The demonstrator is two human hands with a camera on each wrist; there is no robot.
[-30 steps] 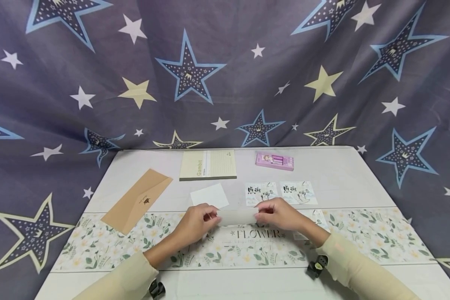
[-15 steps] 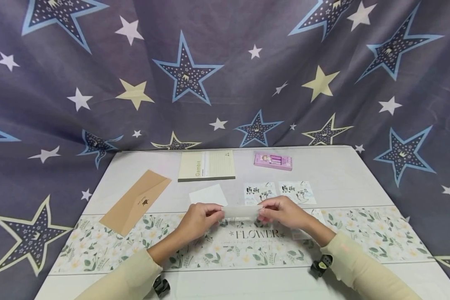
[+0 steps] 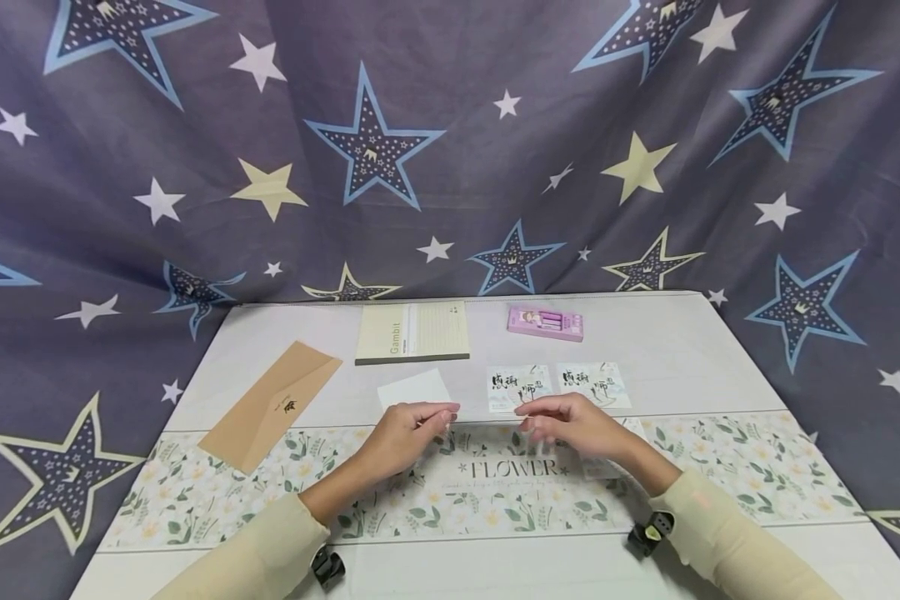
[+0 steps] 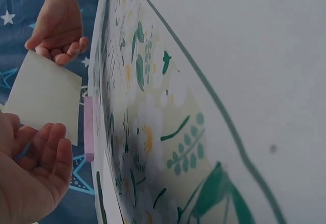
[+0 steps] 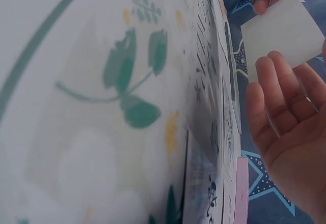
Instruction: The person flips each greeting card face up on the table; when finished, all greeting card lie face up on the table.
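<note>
Between my two hands a plain off-white square card (image 4: 46,94) is held up above the table; the right wrist view shows the card (image 5: 280,33) as well. From the head view it is nearly edge-on and hard to make out. My left hand (image 3: 408,433) pinches one side of it between thumb and fingers. On the opposite side my right hand (image 3: 573,427) pinches it too, with the other fingers loosely curled. Just beyond the left fingers lies a blank white sheet (image 3: 414,388). Past the right hand lie two printed cards (image 3: 517,385) (image 3: 594,385).
Another printed card (image 3: 634,427) is partly hidden under the right forearm. A brown envelope (image 3: 270,408) lies at the left. Toward the back are a Gambit notebook (image 3: 435,332) and a purple box (image 3: 544,322). A star-patterned curtain (image 3: 450,150) hangs behind the table.
The card between my hands has tilted, from a broad pale strip to nearly edge-on in the head view. The left fingers have straightened somewhat; things on the table stay put.
</note>
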